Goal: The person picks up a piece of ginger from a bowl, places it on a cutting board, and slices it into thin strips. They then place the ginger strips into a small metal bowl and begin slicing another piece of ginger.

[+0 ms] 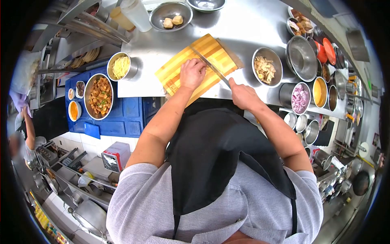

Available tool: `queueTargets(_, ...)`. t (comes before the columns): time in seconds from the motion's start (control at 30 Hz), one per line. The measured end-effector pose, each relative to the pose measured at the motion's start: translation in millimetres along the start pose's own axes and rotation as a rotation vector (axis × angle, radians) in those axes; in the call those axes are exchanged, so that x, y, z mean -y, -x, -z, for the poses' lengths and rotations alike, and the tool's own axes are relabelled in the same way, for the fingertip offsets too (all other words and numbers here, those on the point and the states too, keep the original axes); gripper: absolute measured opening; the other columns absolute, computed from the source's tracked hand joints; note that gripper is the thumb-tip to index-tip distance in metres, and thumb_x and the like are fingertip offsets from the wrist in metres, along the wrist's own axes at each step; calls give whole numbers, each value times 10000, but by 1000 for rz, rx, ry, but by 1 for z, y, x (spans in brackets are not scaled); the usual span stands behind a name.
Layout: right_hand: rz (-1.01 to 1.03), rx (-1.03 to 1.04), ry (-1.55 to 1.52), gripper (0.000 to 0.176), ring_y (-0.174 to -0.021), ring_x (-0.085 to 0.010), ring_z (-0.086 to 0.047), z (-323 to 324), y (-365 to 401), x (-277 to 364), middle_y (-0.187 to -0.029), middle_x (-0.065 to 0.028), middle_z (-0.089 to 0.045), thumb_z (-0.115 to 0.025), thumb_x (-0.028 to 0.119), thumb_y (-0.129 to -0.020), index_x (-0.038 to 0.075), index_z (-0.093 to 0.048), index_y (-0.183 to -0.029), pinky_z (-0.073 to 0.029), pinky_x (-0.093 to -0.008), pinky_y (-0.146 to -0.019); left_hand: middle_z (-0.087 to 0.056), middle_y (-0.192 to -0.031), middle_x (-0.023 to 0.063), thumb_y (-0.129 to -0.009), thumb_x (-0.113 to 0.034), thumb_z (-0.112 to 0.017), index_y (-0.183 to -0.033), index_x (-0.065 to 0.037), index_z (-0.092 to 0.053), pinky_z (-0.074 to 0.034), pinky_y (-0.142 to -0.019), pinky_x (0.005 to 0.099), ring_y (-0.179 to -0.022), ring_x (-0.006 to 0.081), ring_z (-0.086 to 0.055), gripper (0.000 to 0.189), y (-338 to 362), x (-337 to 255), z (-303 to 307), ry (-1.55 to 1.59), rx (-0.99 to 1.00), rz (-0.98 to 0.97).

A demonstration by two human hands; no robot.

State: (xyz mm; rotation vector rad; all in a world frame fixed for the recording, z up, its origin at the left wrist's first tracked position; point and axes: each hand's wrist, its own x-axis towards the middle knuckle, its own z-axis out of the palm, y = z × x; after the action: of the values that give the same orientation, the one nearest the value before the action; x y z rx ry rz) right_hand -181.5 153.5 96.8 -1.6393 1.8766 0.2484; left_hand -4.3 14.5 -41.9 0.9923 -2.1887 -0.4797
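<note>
On the striped cutting board (pixel 211 49), near the steel counter (pixel 243 24) edge, the left hand (pixel 192 73) presses down, fingers curled over something I cannot see; the right hand (pixel 243 95) is closed around the knife (pixel 213 69); its blade runs just beside those fingers, so one slip may cut them.

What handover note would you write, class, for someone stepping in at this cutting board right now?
Left hand: pressed down on the cutting board with the fingers curled. Whatever is under it is hidden.
Right hand: shut on the knife, whose blade lies across the board right beside the left fingers.
Around the board: bowl of pale slices to the right, bowl of yellow shreds to the left, bowl with two chunks beyond it.
Done: no cut pieces show on the board.
Left: cannot be judged, because the hand covers the piece.
</note>
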Motion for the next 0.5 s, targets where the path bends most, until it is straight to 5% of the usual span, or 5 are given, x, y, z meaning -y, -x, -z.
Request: queueTargets(0.5,-18,-61,-22,306,-850,-485,-698,0,3,-7,-848,-311,-695,-480,-11,-875,-35,-439,-1177,-531,-577,-758,-686,-969,-18,-812,-244,-771,-861,-177,-756,-449,-816,413,-962,224,-625,85,-4,-15,2,-106,107,122)
